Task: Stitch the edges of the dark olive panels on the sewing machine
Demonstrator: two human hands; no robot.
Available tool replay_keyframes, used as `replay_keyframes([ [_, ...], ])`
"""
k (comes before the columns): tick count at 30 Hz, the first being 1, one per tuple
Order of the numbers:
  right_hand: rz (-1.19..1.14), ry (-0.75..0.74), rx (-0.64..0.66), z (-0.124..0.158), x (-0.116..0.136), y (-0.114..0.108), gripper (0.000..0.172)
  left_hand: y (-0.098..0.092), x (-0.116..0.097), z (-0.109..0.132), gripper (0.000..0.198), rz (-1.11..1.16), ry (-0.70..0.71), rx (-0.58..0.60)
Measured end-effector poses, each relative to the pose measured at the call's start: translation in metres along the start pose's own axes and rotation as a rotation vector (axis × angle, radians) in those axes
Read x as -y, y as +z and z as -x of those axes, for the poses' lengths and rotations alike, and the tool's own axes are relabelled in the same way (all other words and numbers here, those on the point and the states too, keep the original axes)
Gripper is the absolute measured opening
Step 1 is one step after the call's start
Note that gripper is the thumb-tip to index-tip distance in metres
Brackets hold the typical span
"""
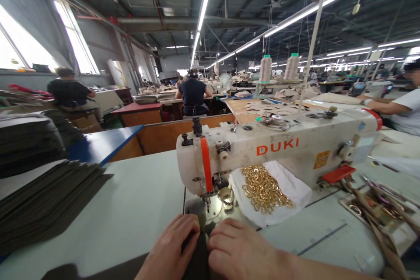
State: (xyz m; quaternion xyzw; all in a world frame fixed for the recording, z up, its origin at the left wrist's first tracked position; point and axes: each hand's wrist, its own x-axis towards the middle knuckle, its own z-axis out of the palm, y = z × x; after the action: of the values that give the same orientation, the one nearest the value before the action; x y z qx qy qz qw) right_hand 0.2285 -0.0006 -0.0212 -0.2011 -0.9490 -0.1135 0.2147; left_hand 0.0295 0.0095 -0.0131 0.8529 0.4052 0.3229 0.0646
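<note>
My left hand (pixel 173 251) and my right hand (pixel 238 251) lie side by side on a dark fabric piece (pixel 197 256) at the front of the pale table (pixel 131 210). Both press the piece flat, fingers together and pointing toward the needle area (pixel 210 201) of a white sewing machine (pixel 278 148) marked DUKI. The fabric runs between the two hands up to the presser foot. Under the machine arm a heap of gold metal rings (pixel 264 188) rests on a white cloth (pixel 288 192).
A stack of dark fabric pieces (pixel 46 201) sits at the left. Straps and small tools (pixel 377 203) lie at the right. Two thread cones (pixel 278 68) stand behind the machine. Other people sit at tables farther back and at the right edge.
</note>
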Motion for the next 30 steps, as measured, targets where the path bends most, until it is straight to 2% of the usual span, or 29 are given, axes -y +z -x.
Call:
replay_keyframes([
  [4,0.001,-0.055,-0.026,-0.005,-0.001,0.016,0.02,0.002,0.003,0.002,0.015,0.015,-0.032,0.012],
  [9,-0.026,-0.083,-0.042,-0.002,-0.003,0.026,0.018,0.003,0.004,0.002,0.017,0.023,-0.041,0.029],
  [18,-0.072,-0.053,-0.119,0.0,-0.001,0.027,0.019,0.003,0.002,0.003,0.015,0.02,-0.012,0.007],
  [23,-0.075,-0.029,-0.067,-0.001,-0.001,0.025,0.021,0.003,0.001,0.003,0.016,0.038,-0.034,0.025],
  [30,-0.075,0.097,-0.026,-0.003,0.002,0.015,0.026,0.004,0.001,0.002,0.017,0.051,-0.044,0.037],
])
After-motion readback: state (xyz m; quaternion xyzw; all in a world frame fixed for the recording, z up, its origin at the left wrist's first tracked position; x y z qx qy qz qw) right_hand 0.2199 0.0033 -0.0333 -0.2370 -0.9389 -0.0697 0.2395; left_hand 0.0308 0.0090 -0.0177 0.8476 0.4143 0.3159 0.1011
